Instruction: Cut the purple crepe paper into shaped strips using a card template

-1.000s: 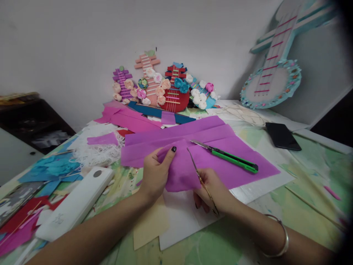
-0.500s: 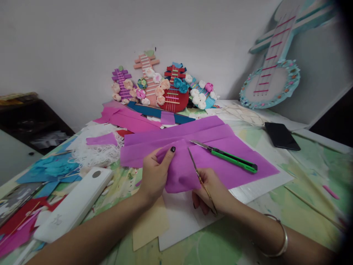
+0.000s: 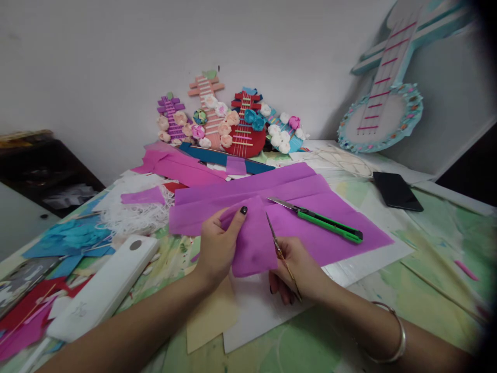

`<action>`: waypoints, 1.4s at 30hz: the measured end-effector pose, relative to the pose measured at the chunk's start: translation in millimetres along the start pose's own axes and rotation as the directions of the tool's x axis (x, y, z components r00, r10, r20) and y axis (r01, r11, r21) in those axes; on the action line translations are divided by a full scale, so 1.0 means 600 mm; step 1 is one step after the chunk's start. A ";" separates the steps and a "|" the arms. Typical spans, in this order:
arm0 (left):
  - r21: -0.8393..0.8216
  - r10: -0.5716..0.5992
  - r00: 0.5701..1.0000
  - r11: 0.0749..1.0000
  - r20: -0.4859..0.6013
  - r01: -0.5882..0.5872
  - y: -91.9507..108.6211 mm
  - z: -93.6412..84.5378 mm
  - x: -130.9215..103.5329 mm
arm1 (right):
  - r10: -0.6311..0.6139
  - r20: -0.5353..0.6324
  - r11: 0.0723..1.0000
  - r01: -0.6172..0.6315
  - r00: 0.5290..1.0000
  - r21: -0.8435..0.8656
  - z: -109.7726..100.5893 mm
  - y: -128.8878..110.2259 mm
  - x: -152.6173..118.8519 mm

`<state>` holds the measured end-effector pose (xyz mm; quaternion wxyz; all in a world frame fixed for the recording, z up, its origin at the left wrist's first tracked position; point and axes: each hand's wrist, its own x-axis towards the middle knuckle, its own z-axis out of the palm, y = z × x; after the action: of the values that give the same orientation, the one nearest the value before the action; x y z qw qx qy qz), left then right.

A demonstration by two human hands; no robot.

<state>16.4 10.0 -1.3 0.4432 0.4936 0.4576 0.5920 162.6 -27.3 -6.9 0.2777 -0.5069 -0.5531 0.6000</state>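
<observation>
My left hand [image 3: 218, 243] pinches a small piece of purple paper [image 3: 254, 243] between its thumb and fingers, with the thumb on top. To the right, my right hand [image 3: 297, 269] is closed on slim scissors [image 3: 280, 251] with gold-coloured handles. Their narrow blades point up and away, beside the right edge of the small piece. Beneath both hands lies a larger purple sheet [image 3: 341, 223], creased along its length. A green utility knife [image 3: 326, 224], blade out, rests on that sheet, just beyond the scissors. The right fingers are partly hidden behind the hand.
White paper [image 3: 252, 331] and a cream sheet [image 3: 209, 321] lie beneath. On the left are a white power strip-like device [image 3: 104, 290], shredded white paper [image 3: 130, 215] and blue scraps. Flower-trimmed model instruments [image 3: 244, 134] lean at the wall. A black tablet [image 3: 396, 190] lies right.
The scissors and right hand have shifted slightly toward me. The small purple piece now shows a freer, straighter right edge beside the blades. My left hand has barely moved.
</observation>
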 end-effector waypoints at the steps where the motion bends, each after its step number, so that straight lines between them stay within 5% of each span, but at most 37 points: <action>1: -0.003 0.000 1.000 1.000 0.001 0.000 0.000 0.000 0.000 | 0.001 0.001 1.000 -0.001 1.000 0.007 0.000 0.000 0.000; 11: -0.021 0.001 1.000 1.000 -0.022 -0.001 -0.001 -0.001 0.000 | -0.007 -0.010 0.999 0.007 1.000 0.040 -0.001 0.007 0.001; 22: -0.012 -0.013 0.999 1.000 -0.038 0.013 -0.006 -0.004 0.008 | -0.185 -0.182 0.976 0.203 0.966 0.084 -0.020 0.017 0.016; 30: 0.041 -0.041 0.986 0.999 0.160 0.035 0.003 -0.007 0.000 | -0.270 -0.197 0.936 0.305 0.943 0.177 -0.038 0.006 0.017; 34: -0.017 -0.151 0.925 0.986 0.350 0.167 0.017 -0.024 0.022 | -0.245 -0.150 0.958 0.263 0.958 0.117 -0.048 -0.005 0.010; 37: 0.072 -0.283 0.819 0.955 0.498 0.287 0.030 -0.032 0.039 | -0.229 -0.040 0.973 0.230 0.973 0.025 -0.057 -0.010 0.006; 40: 0.166 -0.339 0.734 0.939 0.588 0.301 0.036 -0.030 0.041 | -0.237 0.032 0.971 0.238 0.971 -0.032 -0.056 -0.013 0.002; 42: 0.184 -0.342 0.720 0.939 0.604 0.292 0.036 -0.026 0.037 | -0.237 0.063 0.970 0.240 0.969 -0.045 -0.051 -0.016 -0.002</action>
<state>-3.1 25.8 22.1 0.6456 0.5928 0.3834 0.2913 188.6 -14.5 6.3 0.3187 -0.4263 -0.6332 0.5619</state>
